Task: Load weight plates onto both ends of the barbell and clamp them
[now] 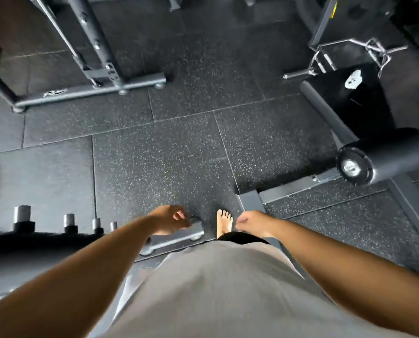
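Note:
I look straight down at a black speckled rubber floor. My left hand (170, 219) hangs in front of my body with fingers loosely curled and nothing in it. My right hand (252, 222) hangs the same way, empty. A bare foot (224, 222) shows between them. At the lower left a rack (45, 234) carries several short steel pegs (22, 213). No weight plate or straight barbell shows. A chrome hex bar (337, 57) lies on the floor at the upper right.
A grey steel frame base (91, 93) crosses the upper left. A black padded bench with a foam roller (364, 162) stands at the right, its steel foot (249, 198) near my right hand. Another frame foot (179, 236) lies under my left hand.

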